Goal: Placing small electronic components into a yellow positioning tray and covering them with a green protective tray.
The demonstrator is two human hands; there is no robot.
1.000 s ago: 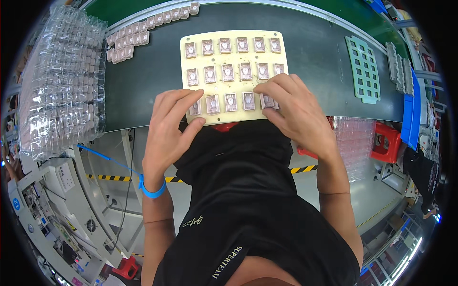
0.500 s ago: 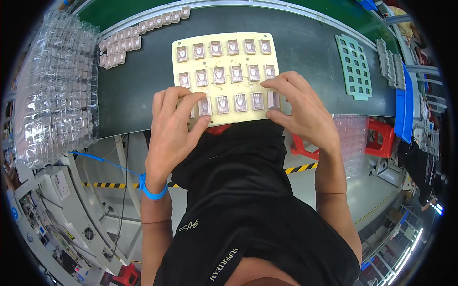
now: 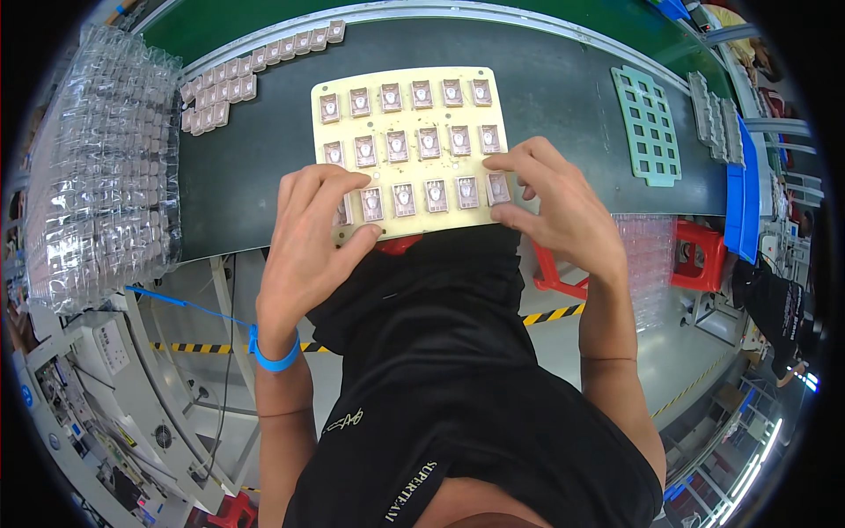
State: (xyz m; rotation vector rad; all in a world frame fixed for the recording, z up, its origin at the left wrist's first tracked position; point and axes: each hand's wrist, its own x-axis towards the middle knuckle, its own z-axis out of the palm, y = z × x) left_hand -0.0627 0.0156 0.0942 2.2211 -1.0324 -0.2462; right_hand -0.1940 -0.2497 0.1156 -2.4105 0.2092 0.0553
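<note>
A cream-yellow plate [image 3: 445, 216] with rounded corners lies on the dark table at its near edge. Three rows of small pinkish-brown plastic housings sit in its pockets. Over the near left corner is my left hand [image 3: 304, 242], thumb and fingers apart around a housing [image 3: 371, 204] in the near row; the hand partly covers the corner housing. At the near right corner my right hand [image 3: 563, 207] has its fingertips above and its thumb below the end housing [image 3: 498, 188], with gaps visible. A blue band [image 3: 277, 352] circles my left wrist.
More loose housings [image 3: 211, 114] stand in rows at the back left. Stacked clear plastic trays [image 3: 106, 176] rise at the left. A green slotted plate [image 3: 647, 132], grey strips [image 3: 715, 119] and a blue bin [image 3: 746, 194] are on the right. Red stools [image 3: 700, 255] stand below.
The housings near both hands looked tilted before and now lie flatter in their pockets. My left hand has shifted left and its fingers have come off its housing. The right hand barely moved.
</note>
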